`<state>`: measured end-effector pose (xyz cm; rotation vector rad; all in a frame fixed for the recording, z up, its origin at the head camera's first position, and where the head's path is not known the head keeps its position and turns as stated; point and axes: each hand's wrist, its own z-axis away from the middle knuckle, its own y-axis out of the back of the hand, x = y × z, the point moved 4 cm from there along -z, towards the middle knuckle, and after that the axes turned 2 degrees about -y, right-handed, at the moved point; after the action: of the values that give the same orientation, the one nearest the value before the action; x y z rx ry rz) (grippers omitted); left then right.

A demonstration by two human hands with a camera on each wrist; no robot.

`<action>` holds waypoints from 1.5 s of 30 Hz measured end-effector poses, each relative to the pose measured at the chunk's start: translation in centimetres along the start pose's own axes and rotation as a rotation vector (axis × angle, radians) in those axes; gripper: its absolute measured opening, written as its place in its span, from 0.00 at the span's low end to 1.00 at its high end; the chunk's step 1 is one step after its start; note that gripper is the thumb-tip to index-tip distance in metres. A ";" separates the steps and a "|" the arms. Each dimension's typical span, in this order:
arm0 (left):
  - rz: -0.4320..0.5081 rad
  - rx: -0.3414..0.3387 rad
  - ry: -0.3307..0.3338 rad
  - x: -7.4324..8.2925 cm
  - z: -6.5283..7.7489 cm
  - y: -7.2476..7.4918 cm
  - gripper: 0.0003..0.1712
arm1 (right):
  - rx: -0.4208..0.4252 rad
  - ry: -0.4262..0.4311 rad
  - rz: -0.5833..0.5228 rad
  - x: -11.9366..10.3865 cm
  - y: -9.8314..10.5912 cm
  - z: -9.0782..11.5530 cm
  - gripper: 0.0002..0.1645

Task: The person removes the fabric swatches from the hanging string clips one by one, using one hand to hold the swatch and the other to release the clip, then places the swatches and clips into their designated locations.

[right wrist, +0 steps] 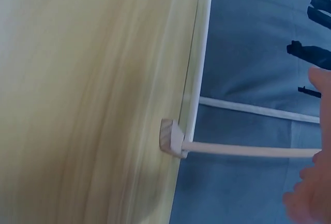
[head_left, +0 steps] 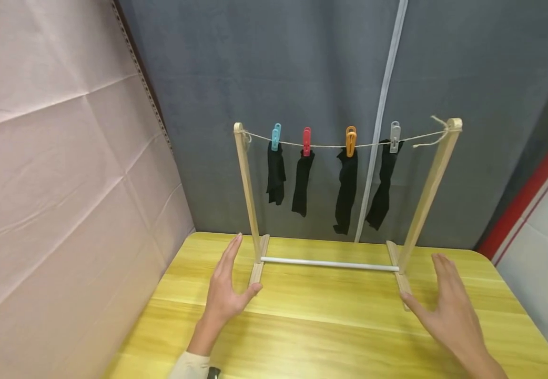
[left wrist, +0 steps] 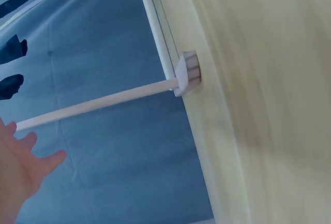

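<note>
A small wooden drying rack stands at the back of the table, its left post point(head_left: 248, 195) and right post point(head_left: 429, 197) joined low down by a white rod point(head_left: 331, 263). Between the post tops runs a string point(head_left: 323, 146). Four black cloth pieces hang from it, held by a blue clothespin point(head_left: 276, 137), a red clothespin point(head_left: 306, 142), an orange clothespin point(head_left: 351, 141) and a clear clothespin point(head_left: 394, 138). My left hand point(head_left: 226, 292) is held open by the left foot, holding nothing. Near the right foot point(head_left: 399, 276), my right hand point(head_left: 451, 310) is likewise open, with thumb and fingers spread.
The yellow wood-grain table point(head_left: 321, 337) ends just behind the rack at a grey curtain point(head_left: 264, 58). A pale cloth wall point(head_left: 66, 173) borders the left side. On the right stands a white panel with a red edge point(head_left: 525, 195).
</note>
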<state>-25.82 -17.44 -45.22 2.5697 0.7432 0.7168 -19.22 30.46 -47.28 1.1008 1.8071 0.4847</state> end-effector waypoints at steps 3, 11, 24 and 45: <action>0.094 0.016 0.025 0.2 -0.5 -0.2 0.56 | 0.034 0.006 -0.036 -0.8 0.0 -0.2 0.65; 0.445 0.018 0.130 1.0 -1.8 -0.9 0.44 | 0.094 0.071 -0.176 -3.0 -0.4 -0.6 0.56; 0.698 0.075 0.157 2.2 -3.3 -1.0 0.39 | 0.091 0.164 -0.201 -6.6 -3.5 -0.8 0.58; 1.217 0.088 0.460 1.1 -8.6 -6.4 0.38 | 0.177 0.270 -0.407 -12.7 -5.0 -2.7 0.52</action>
<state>-32.34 -9.95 -40.95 2.7605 -0.8566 1.6397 -21.87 17.50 -42.99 0.7751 2.2798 0.2384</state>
